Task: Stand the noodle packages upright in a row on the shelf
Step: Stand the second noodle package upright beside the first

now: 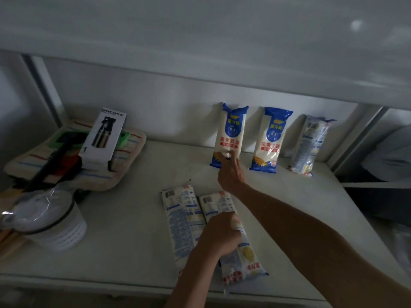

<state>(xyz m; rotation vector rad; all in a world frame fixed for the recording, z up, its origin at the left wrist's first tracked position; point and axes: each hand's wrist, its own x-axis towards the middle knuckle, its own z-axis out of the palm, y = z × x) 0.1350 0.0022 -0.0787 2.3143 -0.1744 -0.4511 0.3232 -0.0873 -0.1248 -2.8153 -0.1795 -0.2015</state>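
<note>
Three noodle packages stand upright against the back wall of the white shelf: a left one and a middle one with blue tops facing me, and a right one turned back side out. My right hand reaches to the foot of the left package, fingers touching its lower edge. Two more packages lie flat side by side near the front: one lies free, the other is under my left hand, which is closed over its middle.
At the left lies a striped cushion carrying a white spray-bottle box and dark tools. A round white container with a plastic-wrapped lid stands at the front left. An upper shelf board hangs overhead.
</note>
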